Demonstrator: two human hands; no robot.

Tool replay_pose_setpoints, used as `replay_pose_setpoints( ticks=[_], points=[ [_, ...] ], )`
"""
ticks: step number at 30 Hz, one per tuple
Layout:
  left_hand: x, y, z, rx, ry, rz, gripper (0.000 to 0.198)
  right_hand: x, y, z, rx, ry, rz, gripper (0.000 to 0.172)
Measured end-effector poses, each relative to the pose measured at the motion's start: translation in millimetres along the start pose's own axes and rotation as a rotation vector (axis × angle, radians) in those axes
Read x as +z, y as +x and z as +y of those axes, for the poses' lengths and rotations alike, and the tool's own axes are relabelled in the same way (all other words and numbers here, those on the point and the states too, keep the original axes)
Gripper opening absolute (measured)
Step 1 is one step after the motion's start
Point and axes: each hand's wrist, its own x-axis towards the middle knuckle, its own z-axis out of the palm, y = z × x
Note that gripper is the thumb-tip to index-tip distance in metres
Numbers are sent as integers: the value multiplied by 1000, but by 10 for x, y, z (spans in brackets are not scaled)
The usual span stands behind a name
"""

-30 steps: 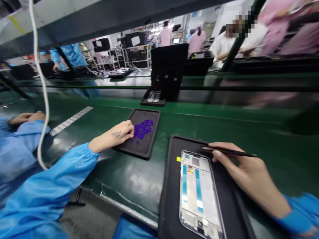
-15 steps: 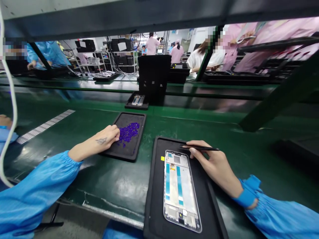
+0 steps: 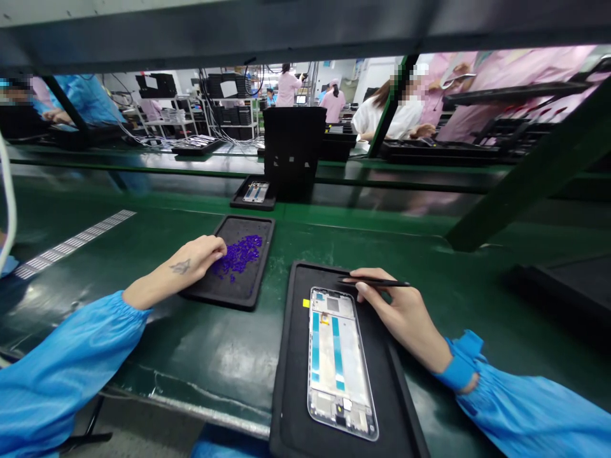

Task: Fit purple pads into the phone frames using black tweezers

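My left hand (image 3: 198,257) hovers over the left part of a small black tray (image 3: 241,294), its fingertips pinched together. Whatever they hold, if anything, is hidden. Beside the fingertips lies a loose heap of tiny purple pieces (image 3: 244,253). My right hand (image 3: 394,302) grips slim black tweezers (image 3: 382,282), their tip pointing left above the top end of a phone frame (image 3: 351,356). This silvery frame, with blue strips and a yellow tab, lies flat in a larger black tray (image 3: 291,394).
Behind the small tray, another phone frame (image 3: 256,192) sits in a black tray (image 3: 237,202) before an upright black board (image 3: 293,140). A perforated strip (image 3: 76,243) lies at left. A green post (image 3: 520,184) slants at right. Co-workers stand beyond the bench.
My left hand has risen slightly from the purple pieces, fingers still pinched. The right hand keeps the tweezers in nearly the same place over the tray. The whole view has shifted a little.
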Motion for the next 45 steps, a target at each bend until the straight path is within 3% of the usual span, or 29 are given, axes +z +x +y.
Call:
replay_pose_setpoints(
  ticks=[4,8,13,18,21,27,37,45],
  points=[
    [-29,3,42,3,-29,51,22,0,-5,-9,14,25,-6,22],
    [-74,24,228,-1,-94,116,20,-8,5,-16,38,34,-1,24],
    [7,133,740,50,-245,118,14,-16,12,-16,73,32,24,24],
    [254,336,1329,146,-431,-23,14,-1,-6,-29,109,78,46,26],
    [410,407,1522,165,-520,-101,15,9,-14,-44,120,114,35,27],
    [630,330,1521,113,-618,-95,14,11,-25,-53,108,138,36,27],
    [569,281,1516,18,-738,-105,18,-23,-35,-64,113,126,20,31],
    [723,303,1450,-63,-926,-152,14,-20,-44,-53,129,152,12,29]
  ],
)
